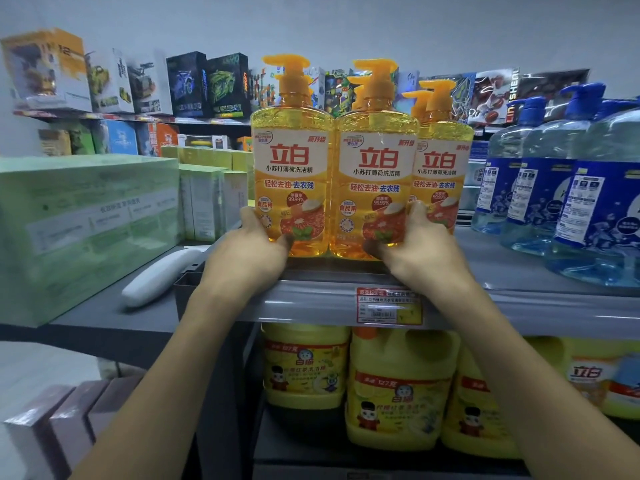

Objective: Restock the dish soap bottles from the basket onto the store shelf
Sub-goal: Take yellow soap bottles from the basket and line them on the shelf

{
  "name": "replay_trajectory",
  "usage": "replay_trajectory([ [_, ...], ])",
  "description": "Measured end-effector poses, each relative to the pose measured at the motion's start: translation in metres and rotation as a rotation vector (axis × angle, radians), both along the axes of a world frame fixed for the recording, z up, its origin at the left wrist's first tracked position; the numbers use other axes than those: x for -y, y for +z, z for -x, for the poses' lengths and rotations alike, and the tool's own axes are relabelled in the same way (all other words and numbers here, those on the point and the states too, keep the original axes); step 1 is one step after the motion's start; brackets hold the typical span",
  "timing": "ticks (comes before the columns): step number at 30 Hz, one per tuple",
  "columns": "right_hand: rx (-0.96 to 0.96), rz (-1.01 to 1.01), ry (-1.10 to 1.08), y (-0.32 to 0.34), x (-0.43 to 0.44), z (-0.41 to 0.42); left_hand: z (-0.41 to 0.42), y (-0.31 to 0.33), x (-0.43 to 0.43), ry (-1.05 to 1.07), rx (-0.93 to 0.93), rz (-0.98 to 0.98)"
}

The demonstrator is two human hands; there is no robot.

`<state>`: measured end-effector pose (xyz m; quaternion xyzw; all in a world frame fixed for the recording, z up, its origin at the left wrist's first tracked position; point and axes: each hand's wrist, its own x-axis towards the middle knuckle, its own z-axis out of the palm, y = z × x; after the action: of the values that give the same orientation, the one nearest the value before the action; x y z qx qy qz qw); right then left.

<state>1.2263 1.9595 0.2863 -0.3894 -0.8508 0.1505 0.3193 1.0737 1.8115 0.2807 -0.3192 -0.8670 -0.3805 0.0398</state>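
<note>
Store shelf (502, 266), centre frame: left hand (251, 252) grips left bottle (291, 168), right hand (420, 251) grips right bottle (377, 174), likely squaring both flush at the edge.

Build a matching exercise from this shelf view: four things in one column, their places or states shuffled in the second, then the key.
Column 1
1. left hand
2. right hand
3. blue-capped bottles
4. yellow jugs

Column 2
A. stand below the price tag
B. grips the left orange bottle
C. stand at the right end of the shelf
D. grips the middle orange bottle

Pairs: 1-B, 2-D, 3-C, 4-A
</note>
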Motion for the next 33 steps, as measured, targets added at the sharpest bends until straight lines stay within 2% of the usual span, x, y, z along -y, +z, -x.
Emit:
replay_trajectory([
  [12, 0.002, -0.013, -0.055, 0.0, 0.002, 0.001, -0.011, 0.003, 0.0, 0.111, -0.055, 0.089],
  [14, -0.133, -0.08, -0.019, -0.002, 0.005, -0.004, -0.022, 0.004, 0.005, 0.152, -0.17, 0.079],
  [16, -0.254, -0.246, 0.016, -0.01, 0.014, -0.023, -0.044, 0.002, 0.011, 0.156, -0.366, -0.01],
  [19, -0.286, -0.326, 0.008, -0.037, 0.03, -0.077, -0.102, -0.017, 0.014, 0.025, -0.622, -0.191],
  [21, -0.293, -0.232, -0.033, -0.061, 0.035, -0.129, -0.149, -0.039, 0.004, -0.139, -0.687, -0.238],
  [24, -0.327, -0.041, -0.128, -0.102, 0.042, -0.219, -0.221, -0.082, -0.019, -0.372, -0.655, -0.178],
  [27, -0.326, 0.181, -0.283, -0.146, 0.055, -0.325, -0.302, -0.138, -0.037, -0.579, -0.531, -0.074],
  [31, -0.359, 0.38, -0.526, -0.204, 0.088, -0.463, -0.42, -0.206, -0.048, -0.815, -0.327, 0.004],
  [33, -0.34, 0.479, -0.603, -0.224, 0.105, -0.519, -0.476, -0.226, -0.051, -0.963, -0.3, 0.093],
])
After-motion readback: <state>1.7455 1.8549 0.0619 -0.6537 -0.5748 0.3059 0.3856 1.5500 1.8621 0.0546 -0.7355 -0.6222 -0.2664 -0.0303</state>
